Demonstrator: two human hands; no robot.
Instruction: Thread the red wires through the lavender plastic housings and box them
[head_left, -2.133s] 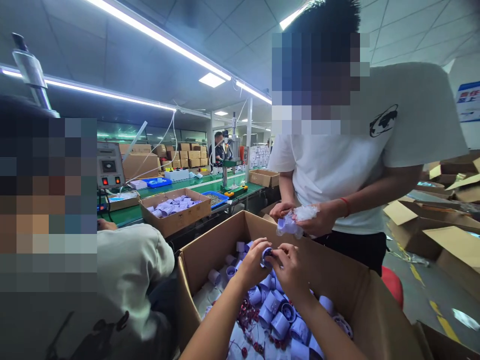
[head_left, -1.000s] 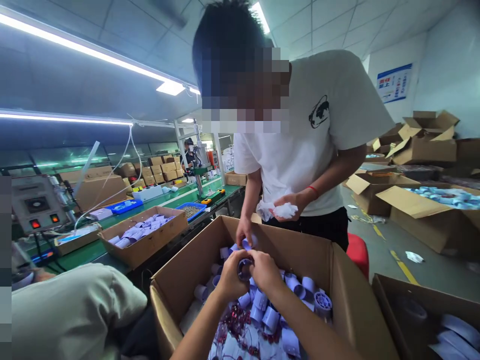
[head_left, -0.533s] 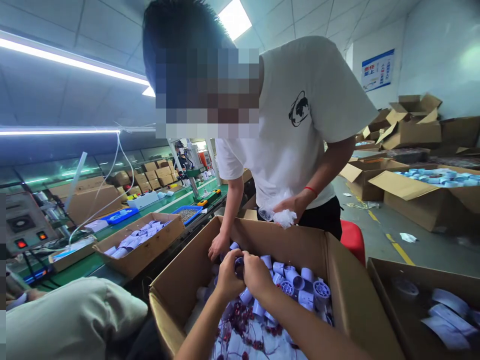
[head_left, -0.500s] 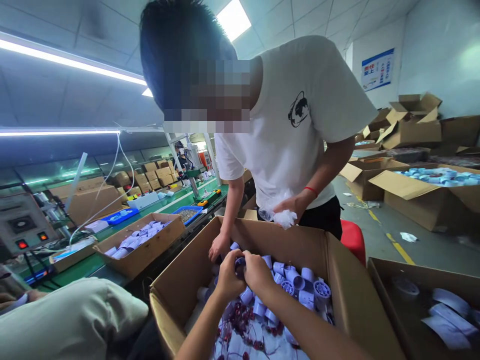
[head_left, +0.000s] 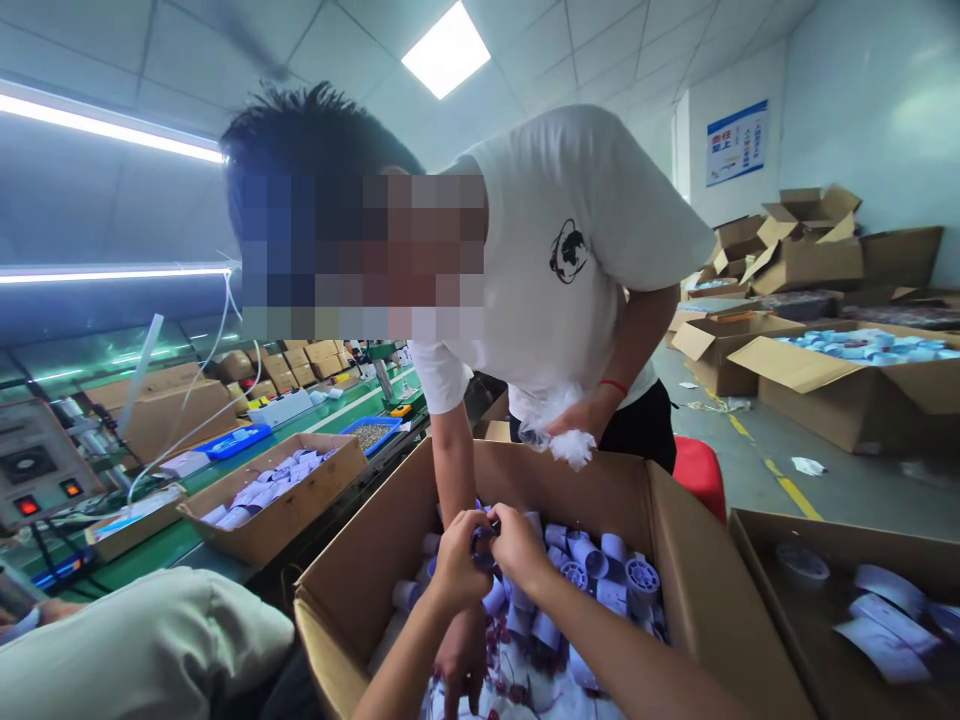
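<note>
My left hand and my right hand meet over a large open cardboard box, both pinched on one small white cylindrical plastic part. Under them lies a heap of the same white parts mixed with small dark red pieces. Across the box a person in a white T-shirt leans in. One hand of that person reaches deep into the box just under my left wrist. The person's other hand holds crumpled clear plastic at the box's far rim.
A second open box with white parts stands at my right. Left of me sits another person's shoulder in pale cloth. Behind it a green workbench carries a shallow box of white parts. More cardboard boxes cover the floor at right.
The person opposite has bent lower and pushed a hand deep into the box under my wrists. My hands stay together on the same part. My view has swung slightly right.
</note>
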